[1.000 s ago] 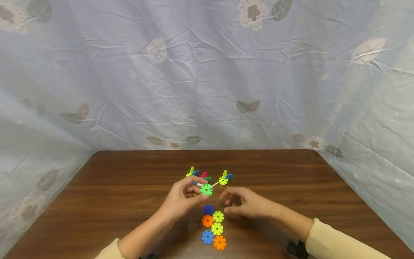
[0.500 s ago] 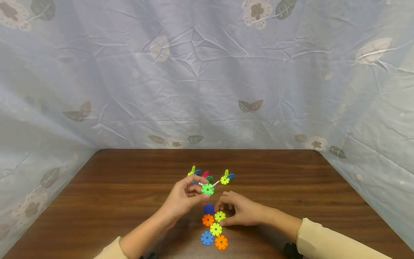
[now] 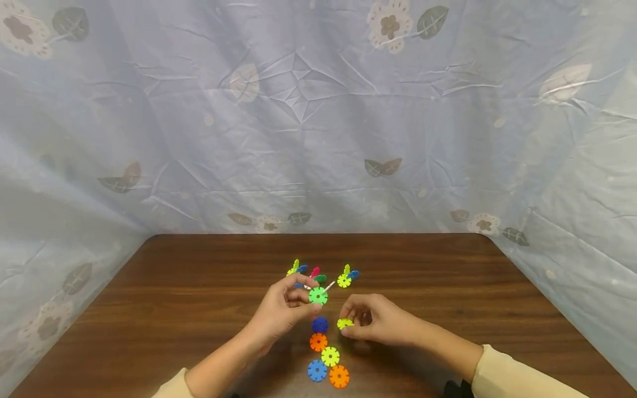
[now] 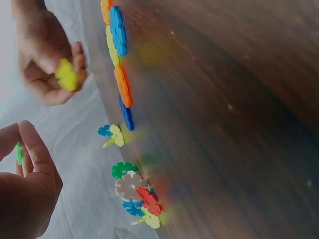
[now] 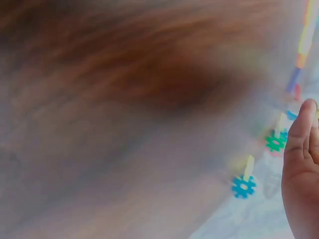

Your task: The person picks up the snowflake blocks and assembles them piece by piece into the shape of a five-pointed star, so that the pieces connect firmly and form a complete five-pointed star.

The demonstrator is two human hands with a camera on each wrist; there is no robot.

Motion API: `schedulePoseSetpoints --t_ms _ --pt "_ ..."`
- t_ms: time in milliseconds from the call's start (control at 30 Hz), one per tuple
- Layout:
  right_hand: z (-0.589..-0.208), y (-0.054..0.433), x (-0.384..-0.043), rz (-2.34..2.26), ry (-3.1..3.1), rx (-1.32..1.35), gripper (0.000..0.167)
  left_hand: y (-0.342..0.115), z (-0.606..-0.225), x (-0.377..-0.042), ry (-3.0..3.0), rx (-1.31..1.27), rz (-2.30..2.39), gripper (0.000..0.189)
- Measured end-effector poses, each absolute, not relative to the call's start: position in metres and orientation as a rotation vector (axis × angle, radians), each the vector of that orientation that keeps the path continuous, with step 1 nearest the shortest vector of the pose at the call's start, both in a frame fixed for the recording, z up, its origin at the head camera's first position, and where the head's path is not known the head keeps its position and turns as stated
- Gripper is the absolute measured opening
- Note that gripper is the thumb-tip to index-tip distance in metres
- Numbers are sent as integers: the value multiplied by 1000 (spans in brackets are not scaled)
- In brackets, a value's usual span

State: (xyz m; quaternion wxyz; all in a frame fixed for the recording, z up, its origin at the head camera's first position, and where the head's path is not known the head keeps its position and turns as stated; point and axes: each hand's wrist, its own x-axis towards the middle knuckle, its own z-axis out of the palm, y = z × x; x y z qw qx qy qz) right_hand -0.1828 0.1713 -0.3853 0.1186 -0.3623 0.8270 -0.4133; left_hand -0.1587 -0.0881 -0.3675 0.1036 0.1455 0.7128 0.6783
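My left hand (image 3: 281,308) pinches a bright green notched disc (image 3: 318,296) by its edges above the table. A white disc (image 3: 330,287), seen edge-on, joins onto its upper right side. To the right, my right hand (image 3: 378,319) grips a yellow notched disc (image 3: 344,324) between thumb and fingers, raised off the tabletop. In the left wrist view that yellow disc (image 4: 66,74) shows clearly, while only a sliver of the green disc (image 4: 19,153) is visible. The right wrist view is blurred, and the disc in that hand is mostly hidden.
Loose discs lie nearest me: dark blue (image 3: 320,324), orange (image 3: 318,342), yellow (image 3: 330,356), blue (image 3: 317,370) and another orange (image 3: 339,376). Behind the hands stand joined clusters, one yellow and blue (image 3: 344,280), another with a white disc (image 4: 130,186). A patterned cloth (image 3: 318,138) surrounds the brown table (image 3: 199,260).
My right hand has reached down to the loose discs, taken a yellow one and lifted it up and to the right. My left hand holds the green disc almost where it was.
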Motion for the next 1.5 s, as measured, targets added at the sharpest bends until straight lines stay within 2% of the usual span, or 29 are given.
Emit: schedulePoseSetpoints --t_ms 300,700,1000,1200,1500 --pt "-362 171 -178 -1522 2270 -899 27 -81 -368 -156 2134 482 1958 38" --pt "-353 172 -174 -1646 2170 -666 45 -75 -368 -154 2102 498 1980 36" --pt "-352 170 -172 -1708 2083 -567 66 -72 -370 -154 2075 499 2008 36" --pt "-354 169 -171 -1740 2042 -530 66 -72 -372 -152 2074 463 2029 37" --pt "-357 167 -170 -1760 2053 -549 57 -69 -372 -151 2056 445 2066 39"
